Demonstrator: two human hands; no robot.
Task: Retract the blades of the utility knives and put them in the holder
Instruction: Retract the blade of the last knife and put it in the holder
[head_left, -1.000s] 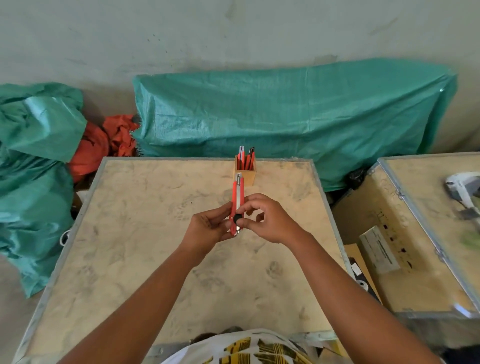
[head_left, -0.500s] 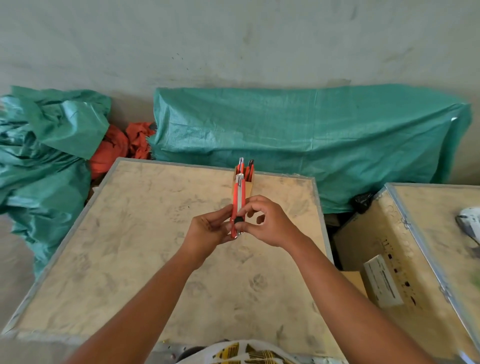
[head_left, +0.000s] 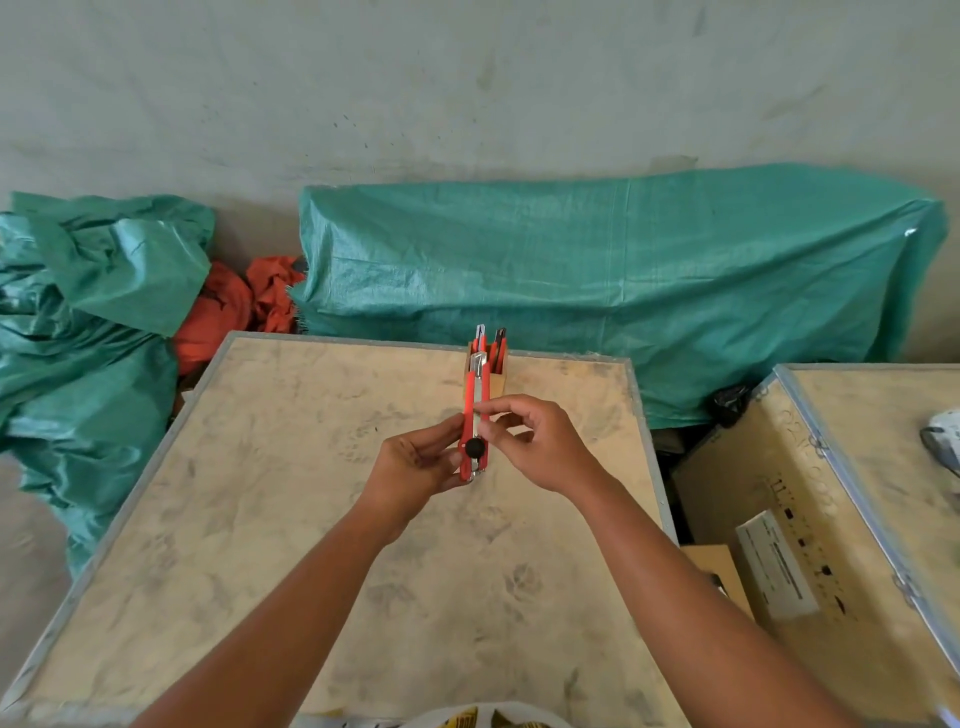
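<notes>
Between the fingertips of both hands, above the middle of the wooden crate top (head_left: 291, 519), a red utility knife (head_left: 475, 415) is held upright, its tip pointing away from the person. The left hand (head_left: 415, 467) closes on the lower part of the handle from the left, thumb and fingers pinching its edge just beside the black wheel (head_left: 474, 447). The right hand (head_left: 540, 452) grips the right edge a little higher, thumb and forefinger pressed to the body, the other fingers curled loosely behind. No bare blade can be made out past the metal tip. Just beyond the fingertips, partly hidden by the held knife, stands the small wooden holder (head_left: 497, 382) at the far edge of the crate, with other knives (head_left: 491, 343) standing in it. Behind lies a green tarpaulin (head_left: 623, 275).
</notes>
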